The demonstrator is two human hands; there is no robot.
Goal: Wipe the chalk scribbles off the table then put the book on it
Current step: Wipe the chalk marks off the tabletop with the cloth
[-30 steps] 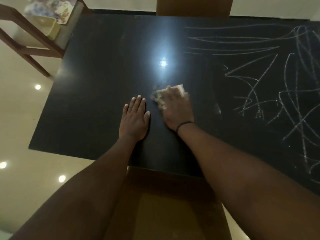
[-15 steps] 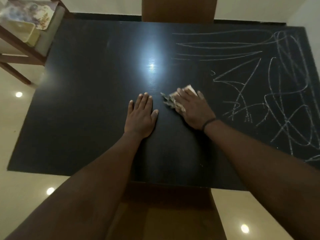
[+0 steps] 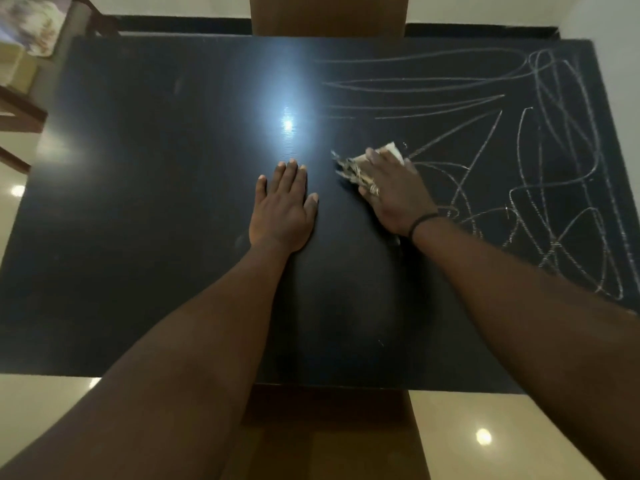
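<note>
Chalk scribbles [image 3: 540, 174] cover the right part of the black table [image 3: 138, 220]: long near-level strokes toward the far edge, tangled loops and zigzags running down to the near right edge. The left and middle of the table show no chalk lines, only a bright ceiling-light reflection [image 3: 286, 124] near the centre.

A crumpled cloth [image 3: 360, 168], pale with a darker print, lies on the table at the left margin of the scribbles. A white corner pokes out past the fingertips; a frayed edge sticks out on the thumb side.

The right hand [image 3: 393, 192] lies on top of the cloth, fingers extended and pressing it flat to the table; grip is a flat press, not a pinch. A dark band [image 3: 420, 224] circles the right wrist.

The left hand [image 3: 282, 209] rests palm-down on the bare table just beside the right hand, not touching it, fingers straight and close together, thumb spread out; it holds nothing.

No book identifiable in view.

A brown chair back [image 3: 327, 15] stands at the far edge. Another brown chair [image 3: 329, 438] sits below the near edge. At upper left, a wooden frame [image 3: 20, 109] and a floral-patterned item [image 3: 31, 26], blurred. The glossy pale floor [image 3: 45, 403] carries 4 light spots.
</note>
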